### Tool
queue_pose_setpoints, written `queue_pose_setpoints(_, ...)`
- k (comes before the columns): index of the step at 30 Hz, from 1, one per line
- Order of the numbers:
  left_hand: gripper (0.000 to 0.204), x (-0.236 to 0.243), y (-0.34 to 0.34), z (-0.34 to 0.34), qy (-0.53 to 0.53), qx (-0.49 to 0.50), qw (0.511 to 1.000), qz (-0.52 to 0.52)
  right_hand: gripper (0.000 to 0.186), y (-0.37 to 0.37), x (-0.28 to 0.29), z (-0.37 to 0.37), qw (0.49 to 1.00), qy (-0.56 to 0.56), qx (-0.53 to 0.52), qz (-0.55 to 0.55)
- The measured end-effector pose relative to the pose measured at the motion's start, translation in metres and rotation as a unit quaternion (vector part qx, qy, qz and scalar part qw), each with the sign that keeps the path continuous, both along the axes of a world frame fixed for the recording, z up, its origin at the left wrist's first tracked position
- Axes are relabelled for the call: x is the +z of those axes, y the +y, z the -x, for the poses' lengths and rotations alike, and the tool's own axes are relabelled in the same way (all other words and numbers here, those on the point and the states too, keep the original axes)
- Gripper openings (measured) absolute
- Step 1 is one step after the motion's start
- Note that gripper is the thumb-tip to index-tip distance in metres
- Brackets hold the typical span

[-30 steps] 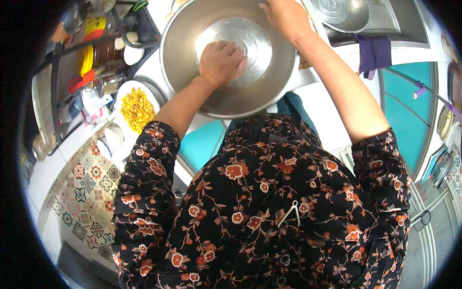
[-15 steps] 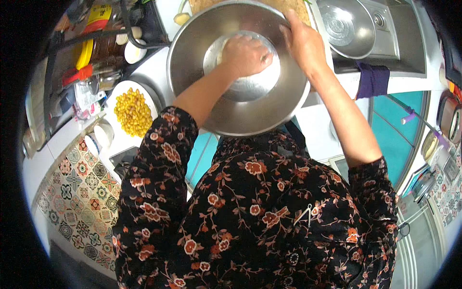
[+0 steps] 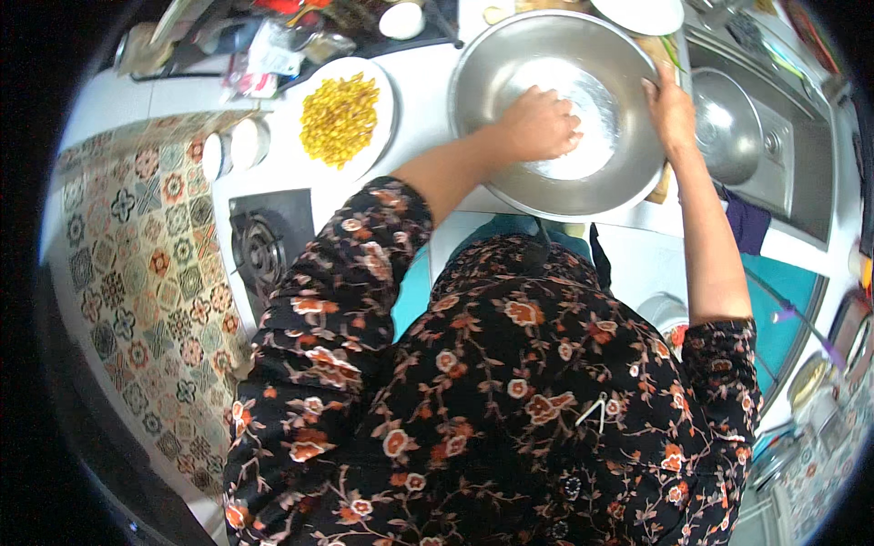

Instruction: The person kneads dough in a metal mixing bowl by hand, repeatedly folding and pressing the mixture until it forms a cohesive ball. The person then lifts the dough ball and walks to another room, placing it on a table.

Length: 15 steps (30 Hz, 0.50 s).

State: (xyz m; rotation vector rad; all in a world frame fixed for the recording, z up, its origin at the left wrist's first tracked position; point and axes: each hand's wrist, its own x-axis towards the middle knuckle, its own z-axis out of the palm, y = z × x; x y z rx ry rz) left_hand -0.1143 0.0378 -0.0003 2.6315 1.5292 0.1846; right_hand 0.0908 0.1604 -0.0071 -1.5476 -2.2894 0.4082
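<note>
A large stainless steel bowl (image 3: pixel 469 100) stands on the white counter in front of me. My left hand (image 3: pixel 539 126) is inside it, low over the bottom, its fingers curled downward. What lies under those fingers is hidden. The bottom of the bowl looks white and bright (image 3: pixel 599 114); whether this is a pale layer or glare, I cannot tell. At the bowl's right side my right hand (image 3: pixel 674 114) grips the rim, thumb on the inner side and fingers outside.
A white plate (image 3: pixel 384 100) of yellow kernel-like pieces (image 3: pixel 337 118) sits left of the bowl. Beyond are two white cups (image 3: pixel 248 141) and a gas burner (image 3: pixel 262 246). Rightward, another metal bowl (image 3: pixel 728 123) rests in the sink (image 3: pixel 810 182), with a purple cloth (image 3: pixel 746 226) on its front edge.
The view has swung, so bowl, plate and sink sit further right in the picture. My left hand has moved toward the bowl's near left side. My right hand still grips the rim.
</note>
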Motion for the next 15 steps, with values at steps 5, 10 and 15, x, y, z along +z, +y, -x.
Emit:
queue_pose_setpoints(5, 0.039, -0.017, -0.034, 0.007, -0.013, -0.025, 1.0, 0.01, 0.037, -0.011, 0.003, 0.019, 1.0, -0.003, 0.0, 0.008)
queue_pose_setpoints(10, 0.023, -0.039, -0.003, 0.006, -0.115, -0.105, 0.983, -0.095, 0.034, -0.018, 0.0, 0.019, 1.0, 0.009, -0.015, -0.011)
queue_pose_setpoints(15, 0.014, -0.043, 0.009, -0.004, -0.12, -0.106, 0.984, -0.077, 0.028, -0.03, 0.009, 0.02, 1.0, -0.011, -0.025, 0.002)
